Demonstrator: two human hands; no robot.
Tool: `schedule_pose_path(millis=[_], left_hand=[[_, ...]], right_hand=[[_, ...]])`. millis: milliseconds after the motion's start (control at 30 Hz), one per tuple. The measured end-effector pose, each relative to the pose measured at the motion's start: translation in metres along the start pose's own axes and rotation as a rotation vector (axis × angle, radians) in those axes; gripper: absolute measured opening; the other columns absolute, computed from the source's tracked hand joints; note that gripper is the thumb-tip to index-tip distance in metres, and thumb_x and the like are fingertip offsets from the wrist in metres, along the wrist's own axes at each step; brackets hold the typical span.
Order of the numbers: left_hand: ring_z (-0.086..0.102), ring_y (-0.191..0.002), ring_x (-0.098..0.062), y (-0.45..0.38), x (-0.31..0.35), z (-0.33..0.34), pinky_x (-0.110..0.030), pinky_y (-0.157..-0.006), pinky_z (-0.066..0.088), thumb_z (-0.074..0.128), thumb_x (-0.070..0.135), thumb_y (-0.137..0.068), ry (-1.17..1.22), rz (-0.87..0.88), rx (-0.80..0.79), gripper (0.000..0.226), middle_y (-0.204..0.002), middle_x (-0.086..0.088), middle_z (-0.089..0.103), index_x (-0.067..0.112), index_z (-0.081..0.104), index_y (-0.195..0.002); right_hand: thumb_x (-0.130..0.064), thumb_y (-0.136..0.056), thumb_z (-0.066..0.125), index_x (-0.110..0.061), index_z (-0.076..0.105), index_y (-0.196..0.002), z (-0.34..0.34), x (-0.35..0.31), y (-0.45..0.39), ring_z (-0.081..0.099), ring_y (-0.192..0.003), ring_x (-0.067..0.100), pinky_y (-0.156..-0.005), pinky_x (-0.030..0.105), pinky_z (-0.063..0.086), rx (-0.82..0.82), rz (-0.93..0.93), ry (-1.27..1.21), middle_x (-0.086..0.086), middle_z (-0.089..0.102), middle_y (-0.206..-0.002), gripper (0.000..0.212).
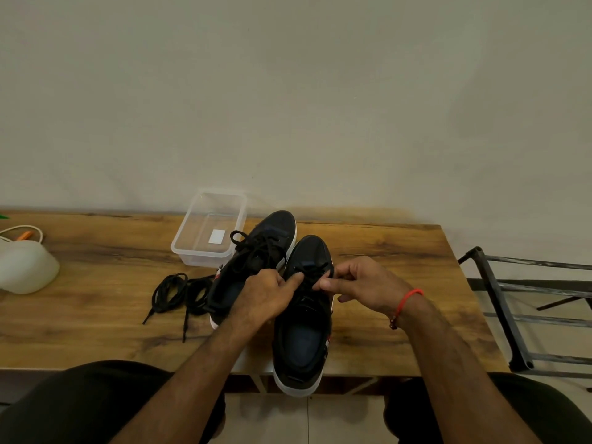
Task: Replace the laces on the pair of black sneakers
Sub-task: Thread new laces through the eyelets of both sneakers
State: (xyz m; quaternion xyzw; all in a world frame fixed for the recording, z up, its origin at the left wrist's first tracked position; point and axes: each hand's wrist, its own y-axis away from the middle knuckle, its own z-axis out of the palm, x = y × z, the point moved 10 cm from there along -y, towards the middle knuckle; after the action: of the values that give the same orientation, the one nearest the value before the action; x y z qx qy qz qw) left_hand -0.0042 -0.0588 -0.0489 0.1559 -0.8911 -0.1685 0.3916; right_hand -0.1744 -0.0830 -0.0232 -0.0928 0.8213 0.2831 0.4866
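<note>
Two black sneakers with white soles stand side by side on the wooden table (400,251), toes pointing away from me. The left sneaker (256,251) carries a loose black lace bunched over its tongue. The right sneaker (304,334) juts past the table's near edge. My left hand (269,293) rests over the right sneaker's eyelets, its thumb pressing a black lace. My right hand (362,286) pinches that lace (312,277) just above the tongue. A loose pile of black laces (179,291) lies on the table left of the shoes.
A clear plastic container (209,229) with a white label stands behind the left sneaker. A white jug (24,267) sits at the table's left end. A dark metal rack (512,302) stands right of the table. My knees are under the near edge.
</note>
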Motion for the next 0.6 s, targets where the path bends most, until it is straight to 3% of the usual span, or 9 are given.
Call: schedule_pose_path(millis=[100,233,333,533,600], left_hand=[[0.052,-0.053,-0.010,0.0027,0.0008,0.0048,-0.023,-0.052,0.041,0.057,0.057,-0.096,-0.042,-0.026,-0.055,0.047,-0.064,0.003,0.055,0.020,0.056,-0.068],[0.053,-0.060,-0.010,0.0021,0.0011,0.0047,-0.022,-0.048,0.039,0.056,0.038,-0.100,0.042,-0.035,-0.073,0.026,-0.076,0.001,0.059,0.018,0.063,-0.085],[0.052,-0.057,-0.010,0.0017,-0.0015,0.0015,-0.021,-0.044,0.038,0.057,0.033,-0.100,0.139,-0.049,-0.031,0.023,-0.076,0.000,0.059,0.012,0.066,-0.094],[0.042,-0.044,-0.009,0.0056,-0.0046,0.0043,-0.022,-0.037,0.034,0.056,0.010,-0.100,0.754,-0.125,0.022,0.004,-0.087,-0.008,0.069,0.007,0.054,-0.100],[0.050,-0.051,-0.011,0.0047,-0.0026,0.0043,-0.024,-0.042,0.042,0.059,0.004,-0.098,0.888,-0.111,0.038,0.013,-0.085,-0.010,0.070,0.009,0.053,-0.107]], right_hand=[[-0.026,-0.093,0.070,-0.019,0.079,-0.101,0.0003,-0.0011,0.0008,0.069,-0.101,0.013,-0.089,0.034,0.059,-0.003,-0.009,0.010,-0.006,0.077,-0.099,0.014],[-0.024,-0.093,0.069,-0.021,0.079,-0.101,-0.0001,-0.0020,0.0017,0.068,-0.104,0.013,-0.090,0.033,0.058,-0.004,-0.008,-0.002,-0.006,0.077,-0.101,0.013],[-0.024,-0.095,0.067,-0.021,0.079,-0.101,-0.0017,-0.0013,0.0018,0.069,-0.103,0.011,-0.090,0.032,0.058,0.006,0.002,-0.012,-0.006,0.077,-0.102,0.013],[-0.026,-0.101,0.057,-0.013,0.077,-0.099,-0.0047,0.0047,0.0046,0.073,-0.097,0.015,-0.089,0.037,0.058,0.049,0.050,-0.155,0.000,0.078,-0.097,0.023],[-0.023,-0.101,0.057,-0.011,0.076,-0.097,-0.0055,0.0063,0.0066,0.073,-0.097,0.021,-0.090,0.040,0.057,0.096,0.057,-0.252,0.004,0.078,-0.096,0.023]])
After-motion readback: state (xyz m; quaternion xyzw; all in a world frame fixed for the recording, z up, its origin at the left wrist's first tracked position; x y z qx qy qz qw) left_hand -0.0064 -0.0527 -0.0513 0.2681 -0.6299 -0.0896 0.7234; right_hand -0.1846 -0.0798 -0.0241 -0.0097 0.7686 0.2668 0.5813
